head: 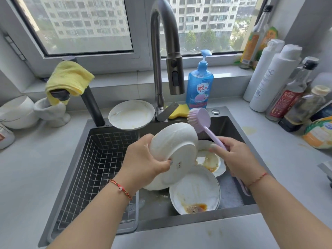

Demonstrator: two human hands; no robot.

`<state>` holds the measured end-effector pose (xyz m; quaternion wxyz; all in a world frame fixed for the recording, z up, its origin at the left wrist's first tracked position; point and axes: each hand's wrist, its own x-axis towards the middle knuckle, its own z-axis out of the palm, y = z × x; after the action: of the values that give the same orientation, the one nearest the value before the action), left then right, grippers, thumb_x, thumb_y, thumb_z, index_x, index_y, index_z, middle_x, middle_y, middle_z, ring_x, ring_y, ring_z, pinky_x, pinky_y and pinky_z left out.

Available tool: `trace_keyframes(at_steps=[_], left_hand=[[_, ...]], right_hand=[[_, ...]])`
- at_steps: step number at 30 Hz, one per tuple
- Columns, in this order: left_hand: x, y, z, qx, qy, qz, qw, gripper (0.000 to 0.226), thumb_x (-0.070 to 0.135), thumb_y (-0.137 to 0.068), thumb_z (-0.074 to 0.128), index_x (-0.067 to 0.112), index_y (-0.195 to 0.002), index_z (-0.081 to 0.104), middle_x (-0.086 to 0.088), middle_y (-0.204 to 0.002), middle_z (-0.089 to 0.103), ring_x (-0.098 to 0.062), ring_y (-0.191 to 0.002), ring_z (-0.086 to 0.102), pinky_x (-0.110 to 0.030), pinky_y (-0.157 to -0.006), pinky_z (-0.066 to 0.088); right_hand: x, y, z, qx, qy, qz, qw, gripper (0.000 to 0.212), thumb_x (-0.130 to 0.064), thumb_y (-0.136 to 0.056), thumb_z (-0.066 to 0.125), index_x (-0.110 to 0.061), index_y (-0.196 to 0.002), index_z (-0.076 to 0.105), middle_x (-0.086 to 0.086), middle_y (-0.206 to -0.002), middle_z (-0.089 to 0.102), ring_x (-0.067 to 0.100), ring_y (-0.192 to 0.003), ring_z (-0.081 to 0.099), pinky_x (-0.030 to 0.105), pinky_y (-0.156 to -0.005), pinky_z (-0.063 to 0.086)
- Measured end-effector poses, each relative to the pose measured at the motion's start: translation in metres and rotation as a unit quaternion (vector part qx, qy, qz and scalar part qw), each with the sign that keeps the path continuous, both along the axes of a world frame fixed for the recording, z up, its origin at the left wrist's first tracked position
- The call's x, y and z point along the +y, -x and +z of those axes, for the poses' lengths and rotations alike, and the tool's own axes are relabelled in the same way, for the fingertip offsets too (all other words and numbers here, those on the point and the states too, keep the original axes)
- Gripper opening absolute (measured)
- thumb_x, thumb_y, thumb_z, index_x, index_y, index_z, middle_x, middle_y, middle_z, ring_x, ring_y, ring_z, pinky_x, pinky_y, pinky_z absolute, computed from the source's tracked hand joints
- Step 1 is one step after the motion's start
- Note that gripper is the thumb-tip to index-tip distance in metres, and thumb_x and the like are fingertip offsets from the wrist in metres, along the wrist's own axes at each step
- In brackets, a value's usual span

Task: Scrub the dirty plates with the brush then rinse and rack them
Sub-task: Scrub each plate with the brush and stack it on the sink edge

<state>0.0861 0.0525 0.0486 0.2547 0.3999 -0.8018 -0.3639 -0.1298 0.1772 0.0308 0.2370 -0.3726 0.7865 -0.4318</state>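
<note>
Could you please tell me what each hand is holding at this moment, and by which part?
The left hand grips a white plate by its rim, underside facing the camera. The right hand holds the purple brush by its handle.

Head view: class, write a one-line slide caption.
Left hand grips a tilted white plate over the sink; right hand holds the lilac brush.

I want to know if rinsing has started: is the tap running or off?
Off, as far as the picture shows: no stream falls from the faucet spout into the sink, and the held plate is not under it.
</note>
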Motion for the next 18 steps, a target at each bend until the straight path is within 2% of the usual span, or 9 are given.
trace_keyframes(at_steps=[3, 5, 8, 9, 11, 13, 16, 17, 18], left_hand=[[-0.001, -0.002, -0.002, -0.015, 0.067, 0.018, 0.997, 0.038, 0.023, -0.062, 0.087, 0.013, -0.082, 0.056, 0.006, -0.076, 0.059, -0.004, -0.071, 0.057, -0.021, -0.060, 0.045], [-0.003, -0.003, -0.003, -0.022, 0.077, 0.018, 0.997, 0.038, 0.023, -0.063, 0.087, 0.012, -0.083, 0.056, 0.005, -0.076, 0.060, -0.008, -0.072, 0.058, -0.023, -0.060, 0.047], [-0.002, -0.001, -0.006, -0.041, 0.081, 0.009, 0.996, 0.038, 0.023, -0.064, 0.086, 0.011, -0.085, 0.056, 0.002, -0.076, 0.061, -0.014, -0.072, 0.059, -0.030, -0.061, 0.050], [-0.002, 0.001, -0.007, -0.049, 0.076, 0.013, 0.996, 0.038, 0.022, -0.064, 0.086, 0.012, -0.084, 0.055, 0.003, -0.075, 0.061, -0.014, -0.070, 0.059, -0.028, -0.059, 0.049], [-0.003, 0.005, -0.008, -0.055, 0.059, 0.040, 0.996, 0.035, 0.020, -0.064, 0.085, 0.019, -0.082, 0.054, 0.009, -0.074, 0.060, -0.009, -0.066, 0.057, -0.014, -0.052, 0.042], [-0.005, 0.008, -0.013, -0.077, 0.115, 0.026, 0.990, 0.033, 0.021, -0.063, 0.083, 0.024, -0.085, 0.059, 0.012, -0.075, 0.063, -0.011, -0.066, 0.062, -0.003, -0.051, 0.028], [-0.006, 0.001, -0.014, -0.034, 0.064, 0.040, 0.997, 0.037, 0.019, -0.063, 0.086, 0.019, -0.079, 0.054, 0.011, -0.073, 0.059, -0.007, -0.065, 0.056, -0.007, -0.050, 0.037], [-0.005, -0.001, -0.014, -0.018, 0.046, 0.032, 0.998, 0.038, 0.019, -0.063, 0.088, 0.015, -0.078, 0.053, 0.009, -0.072, 0.058, -0.005, -0.063, 0.053, -0.010, -0.051, 0.040], [-0.004, -0.004, -0.012, -0.011, 0.048, 0.026, 0.998, 0.039, 0.019, -0.063, 0.088, 0.011, -0.078, 0.053, 0.007, -0.072, 0.057, -0.003, -0.062, 0.052, -0.012, -0.053, 0.042]], right_hand=[[0.018, -0.016, -0.011, -0.112, -0.012, -0.025, 0.993, 0.025, -0.027, -0.097, 0.050, -0.037, -0.116, 0.064, 0.003, -0.066, 0.071, 0.011, -0.036, 0.035, 0.019, -0.036, 0.031], [0.022, -0.033, -0.014, -0.179, -0.003, -0.031, 0.983, 0.031, -0.026, -0.099, 0.047, -0.045, -0.118, 0.062, 0.006, -0.056, 0.061, 0.014, -0.037, 0.032, 0.020, -0.039, 0.030], [0.020, -0.056, 0.008, -0.194, 0.059, -0.003, 0.979, 0.039, -0.018, -0.099, 0.046, -0.046, -0.122, 0.058, -0.003, -0.046, 0.042, 0.010, -0.036, 0.032, 0.020, -0.039, 0.032], [0.021, -0.066, 0.020, -0.181, 0.072, 0.030, 0.980, 0.042, -0.015, -0.099, 0.046, -0.048, -0.123, 0.056, -0.010, -0.043, 0.040, 0.007, -0.035, 0.033, 0.020, -0.038, 0.032], [0.024, -0.086, 0.033, -0.104, 0.065, 0.107, 0.987, 0.047, -0.014, -0.097, 0.049, -0.053, -0.123, 0.046, -0.017, -0.042, 0.041, 0.003, -0.039, 0.036, 0.018, -0.043, 0.034], [0.028, -0.103, 0.042, -0.049, 0.048, 0.152, 0.986, 0.049, -0.017, -0.096, 0.051, -0.055, -0.125, 0.042, -0.019, -0.046, 0.043, 0.002, -0.044, 0.037, 0.016, -0.048, 0.034], [0.025, -0.089, 0.045, -0.002, 0.020, 0.127, 0.992, 0.051, -0.016, -0.096, 0.049, -0.059, -0.122, 0.040, -0.032, -0.047, 0.047, 0.000, -0.042, 0.041, 0.009, -0.046, 0.033], [0.023, -0.077, 0.043, 0.010, 0.011, 0.094, 0.995, 0.052, -0.015, -0.097, 0.049, -0.061, -0.119, 0.042, -0.034, -0.048, 0.049, 0.002, -0.039, 0.039, 0.011, -0.044, 0.034], [0.019, -0.066, 0.040, 0.002, 0.000, 0.054, 0.999, 0.049, -0.016, -0.097, 0.048, -0.059, -0.120, 0.046, -0.030, -0.050, 0.052, 0.003, -0.037, 0.036, 0.017, -0.042, 0.036]])
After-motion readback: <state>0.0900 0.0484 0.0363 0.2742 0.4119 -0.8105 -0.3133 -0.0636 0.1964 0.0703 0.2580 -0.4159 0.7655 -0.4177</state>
